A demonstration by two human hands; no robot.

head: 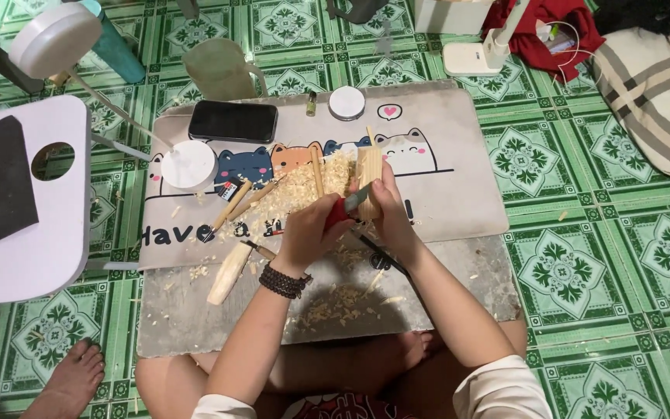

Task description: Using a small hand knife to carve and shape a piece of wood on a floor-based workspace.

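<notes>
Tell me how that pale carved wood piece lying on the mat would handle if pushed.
The wood piece looks stiff, probably light, being small bare wood. Its rounded, elongated shape suggests it may roll sideways if nudged. Shavings on the mat around it could let it slide easily.

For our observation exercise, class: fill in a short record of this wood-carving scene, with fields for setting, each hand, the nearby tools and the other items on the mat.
Setting: person seated on a green patterned tile floor, working over a grey cat-print mat
Left hand: grips a red-handled carving knife, blade against the wood
Right hand: holds a pale wood block upright
Shavings: piled under the hands
Nearby tools: carved wood piece, several wooden-handled tools
Other items: black phone, round white lamp base
</notes>
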